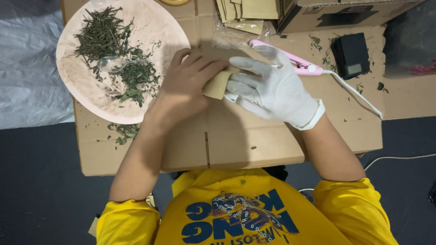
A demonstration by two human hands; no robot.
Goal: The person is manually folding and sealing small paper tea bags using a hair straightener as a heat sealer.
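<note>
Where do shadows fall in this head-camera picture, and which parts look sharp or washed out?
Head view: a soft shadow lies on the flat brown cardboard sheet beneath the bare left hand and white-gloved right hand; the glove looks bright, slightly washed out; the hands look sharp.

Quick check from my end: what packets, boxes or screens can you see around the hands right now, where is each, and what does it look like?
Small kraft paper pouch: tan, flat, held between the bare left hand and gloved right hand.
Stack of kraft pouches: top centre, tan, flat.
Clear plastic bag: under that stack, crumpled.
Cardboard box: top right, brown with black print.
Small scale: right of the hands, black, with a grey screen.
</note>
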